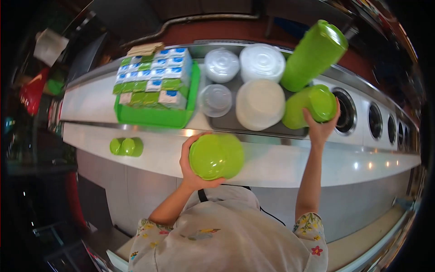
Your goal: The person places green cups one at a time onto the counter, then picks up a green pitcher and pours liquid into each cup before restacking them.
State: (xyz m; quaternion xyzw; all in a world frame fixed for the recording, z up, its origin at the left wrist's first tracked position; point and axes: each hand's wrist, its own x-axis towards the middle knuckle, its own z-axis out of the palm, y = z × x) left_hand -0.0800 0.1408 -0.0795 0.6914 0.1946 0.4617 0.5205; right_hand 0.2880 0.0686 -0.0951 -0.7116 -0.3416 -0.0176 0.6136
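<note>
Over the front ledge of the counter, my left hand [192, 180] is wrapped round a stack of lime-green plastic bowls [217, 156], bases facing up toward me. On the right, the fingers of my right hand [320, 130] curve around a shorter stack of green bowls [297, 111] at the end of a dark tray [222, 122]. Just behind it stands a tall green stack [312, 56], leaning to the right in view. Stacks of white containers [260, 104] and clear lidded or nested tubs [216, 100] are beside it on the tray.
A bright green tray [152, 118] at left carries several rows of small green, white and blue packets [154, 75]. Two small green cups [126, 147] lie on the front ledge. Round dark openings [346, 111] line the counter at right.
</note>
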